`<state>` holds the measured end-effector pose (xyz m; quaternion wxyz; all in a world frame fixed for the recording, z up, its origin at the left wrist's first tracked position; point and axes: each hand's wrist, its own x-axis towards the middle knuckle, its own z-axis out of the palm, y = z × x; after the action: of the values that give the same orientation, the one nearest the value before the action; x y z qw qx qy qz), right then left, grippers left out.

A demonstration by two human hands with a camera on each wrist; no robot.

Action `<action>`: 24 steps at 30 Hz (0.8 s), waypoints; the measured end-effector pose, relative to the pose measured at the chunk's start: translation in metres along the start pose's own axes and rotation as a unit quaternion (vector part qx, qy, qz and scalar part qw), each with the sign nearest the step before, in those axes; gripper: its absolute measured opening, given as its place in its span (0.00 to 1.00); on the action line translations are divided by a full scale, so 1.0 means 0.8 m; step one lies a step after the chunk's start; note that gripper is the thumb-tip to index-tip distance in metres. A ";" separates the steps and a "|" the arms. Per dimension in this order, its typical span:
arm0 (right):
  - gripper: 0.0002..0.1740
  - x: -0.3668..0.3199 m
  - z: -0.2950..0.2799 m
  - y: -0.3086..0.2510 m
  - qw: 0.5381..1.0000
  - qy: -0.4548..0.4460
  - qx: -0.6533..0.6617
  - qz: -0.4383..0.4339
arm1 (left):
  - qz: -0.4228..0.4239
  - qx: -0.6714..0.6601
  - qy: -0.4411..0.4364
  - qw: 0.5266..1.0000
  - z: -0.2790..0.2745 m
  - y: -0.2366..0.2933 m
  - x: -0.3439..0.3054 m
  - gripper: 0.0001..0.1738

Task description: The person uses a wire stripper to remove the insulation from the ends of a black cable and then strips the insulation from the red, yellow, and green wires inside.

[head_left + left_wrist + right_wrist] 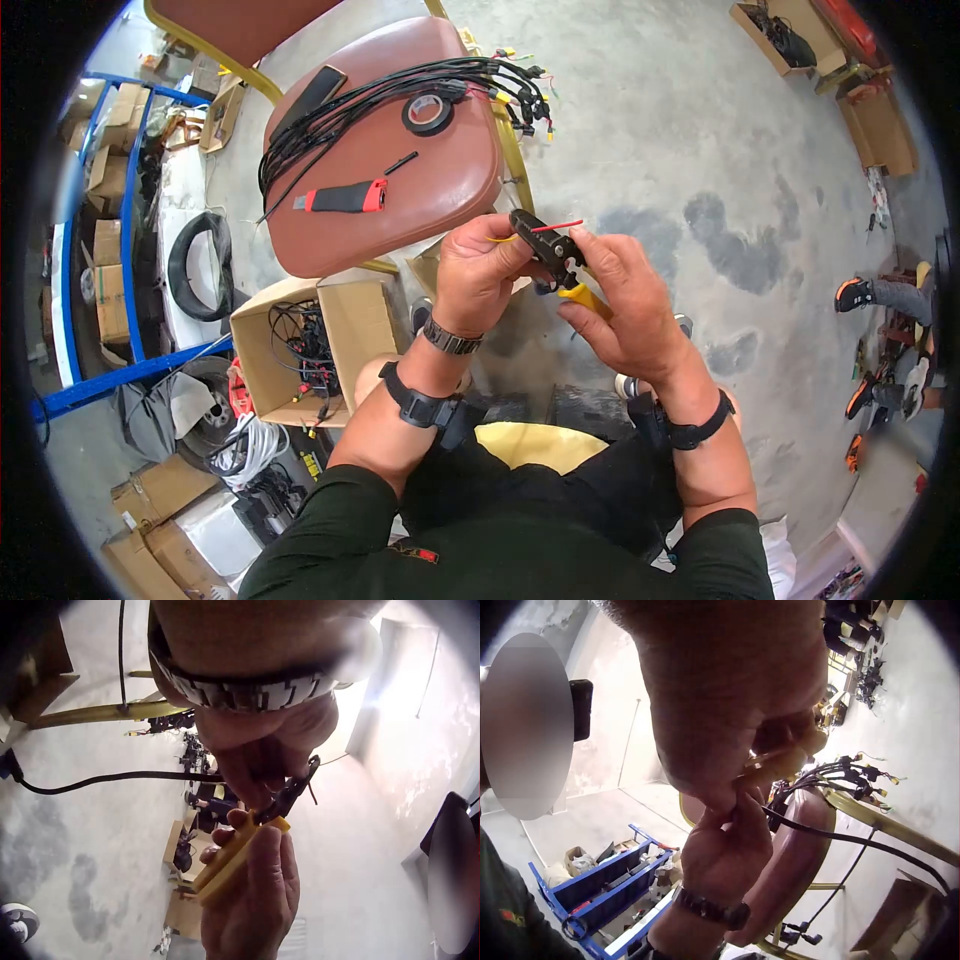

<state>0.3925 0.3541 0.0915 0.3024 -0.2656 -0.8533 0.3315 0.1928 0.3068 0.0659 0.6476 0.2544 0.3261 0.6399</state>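
Shelf, blue-framed (127,220), at far left. Box, cardboard (362,335), flap out, tangled leads (310,350) inside, probably set low to keep them together beside the seat. Chair, brown-seated (430,190), apparently serving as a side table within reach: phone (310,100), bundle of black cables (370,110) with connectors hanging past the far edge, knife, red and black (345,197), short black stick (401,162), roll of tape (430,131) touching the bundle. My left hand (475,270), narrow, fingertips pinching the end of a black cable (855,837), likely to steady it; a thin yellow wire (500,239) shows at the fingertips. Pliers, black-headed with yellow handles (535,240), between my two hands, the head close to my left fingers, presumably for control over so fine a piece; red wire (560,226) lying across the head. I cannot tell whether the jaws bite on it. My right hand (630,300), fingers curled round the yellow handles, as squeezing them would require. Cartons, open (878,135), at far right, on the floor.
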 end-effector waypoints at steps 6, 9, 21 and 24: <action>0.44 0.002 -0.006 0.002 1.000 0.009 -0.007 -0.007 | -0.013 0.018 -0.002 1.000 -0.004 0.002 0.000 0.14; 0.44 0.003 -0.010 0.002 1.000 0.004 -0.011 -0.002 | -0.012 0.027 -0.012 0.999 -0.010 0.002 0.000 0.13; 0.44 0.003 -0.024 0.001 0.999 -0.004 -0.036 0.005 | -0.040 0.114 -0.047 0.992 -0.009 0.017 -0.004 0.14; 0.44 0.004 -0.027 0.001 0.999 -0.003 -0.050 -0.001 | -0.041 0.099 -0.049 0.993 -0.008 0.017 -0.005 0.13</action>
<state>0.4056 0.3650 0.1051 0.2867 -0.2780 -0.8700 0.2890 0.1791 0.3031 0.0722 0.6600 0.3349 0.3657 0.5644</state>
